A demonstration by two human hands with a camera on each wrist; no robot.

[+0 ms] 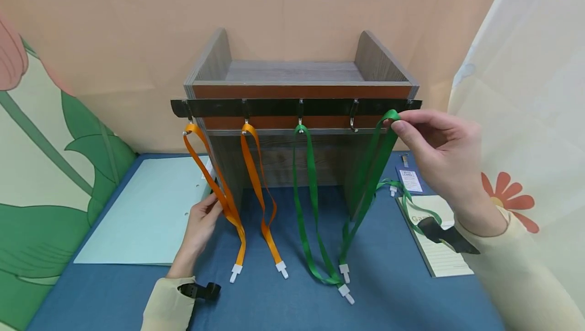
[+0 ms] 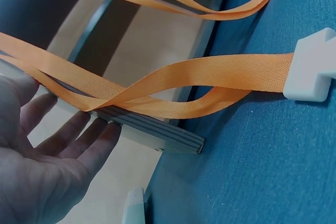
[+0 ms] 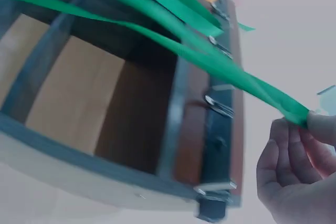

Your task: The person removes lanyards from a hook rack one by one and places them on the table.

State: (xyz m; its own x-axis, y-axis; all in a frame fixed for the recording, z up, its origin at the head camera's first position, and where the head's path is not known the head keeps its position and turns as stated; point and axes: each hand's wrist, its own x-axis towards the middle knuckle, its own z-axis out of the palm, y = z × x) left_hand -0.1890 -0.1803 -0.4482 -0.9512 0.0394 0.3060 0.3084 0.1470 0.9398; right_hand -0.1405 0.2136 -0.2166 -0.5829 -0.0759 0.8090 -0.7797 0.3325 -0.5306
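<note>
My right hand (image 1: 441,151) pinches the top loop of a green lanyard (image 3: 194,51) between thumb and fingertips, beside the right end of a black hook strip (image 1: 274,106). The lanyard hangs down to a white clip (image 1: 345,273). At the left, my left hand (image 1: 201,222) has its fingers loosely extended at the strap of an orange lanyard (image 2: 205,74), close to the shelf's side panel (image 2: 157,127). That lanyard hangs from the leftmost hook. A second orange lanyard (image 1: 252,161) and another green lanyard (image 1: 312,168) hang from the following hooks. The fourth hook (image 1: 353,124) is bare.
The strip runs across the front of a grey wooden shelf (image 1: 292,72) on a blue cloth (image 1: 388,295). A pale folder (image 1: 132,214) lies left. On the right are a notebook (image 1: 448,255), a further green lanyard (image 1: 425,212) across it, and a blue card holder (image 1: 410,180).
</note>
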